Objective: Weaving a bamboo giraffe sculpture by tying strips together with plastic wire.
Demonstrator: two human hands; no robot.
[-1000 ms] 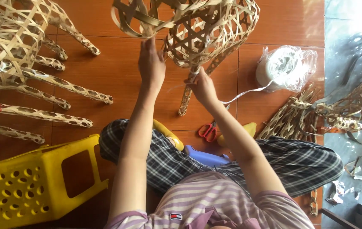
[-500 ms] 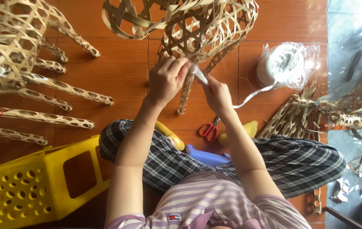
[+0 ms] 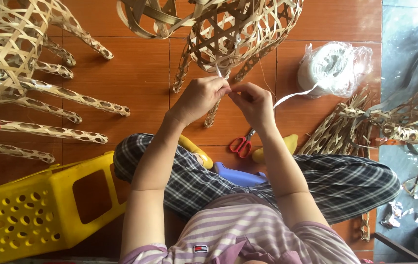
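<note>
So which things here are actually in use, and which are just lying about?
In use:
left hand
right hand
white strip
string roll
woven bamboo frame

Lying about:
red scissors
yellow stool
finished bamboo pieces

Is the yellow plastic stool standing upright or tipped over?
Tipped over. The yellow stool lies on its side on the tiled floor, its perforated seat facing sideways and legs pointing horizontally.
</note>
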